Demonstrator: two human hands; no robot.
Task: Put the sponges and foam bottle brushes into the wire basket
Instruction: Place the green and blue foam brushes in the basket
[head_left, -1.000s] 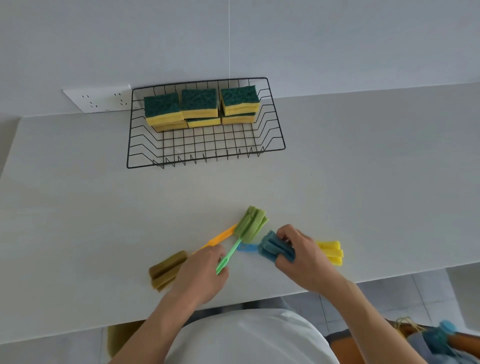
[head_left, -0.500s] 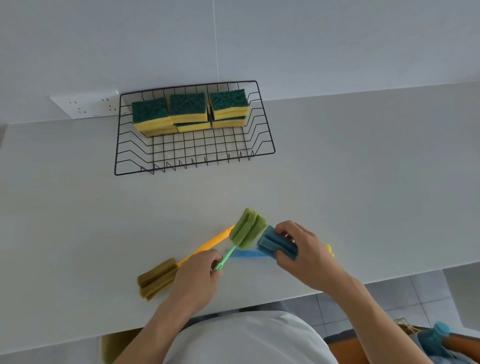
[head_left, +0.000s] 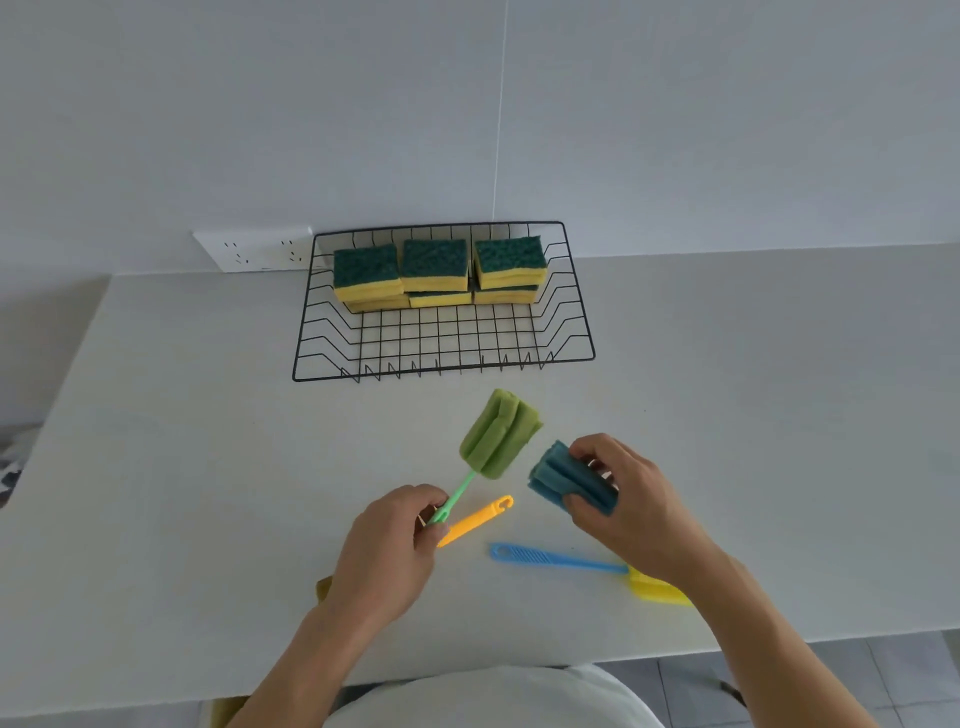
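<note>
A black wire basket (head_left: 566, 358) stands at the back of the white counter, with several green-and-yellow sponges (head_left: 435, 266) stacked along its far side. My left hand (head_left: 387, 558) grips the green handle of a green foam brush (head_left: 500, 434), lifted and pointing toward the basket. My right hand (head_left: 631, 501) is shut on the blue foam head of another brush (head_left: 566, 480), also raised. On the counter lie an orange-handled brush (head_left: 478, 519), its olive head mostly hidden under my left arm, and a blue-handled brush (head_left: 556, 557) with a yellow foam head (head_left: 657, 590).
A white power strip (head_left: 254, 249) lies against the wall left of the basket. The counter's front edge (head_left: 519, 670) runs just below my forearms, with tiled floor beyond it at the lower right.
Both hands have lifted their brushes off the counter and moved them toward the basket. The blue-handled yellow brush is now uncovered.
</note>
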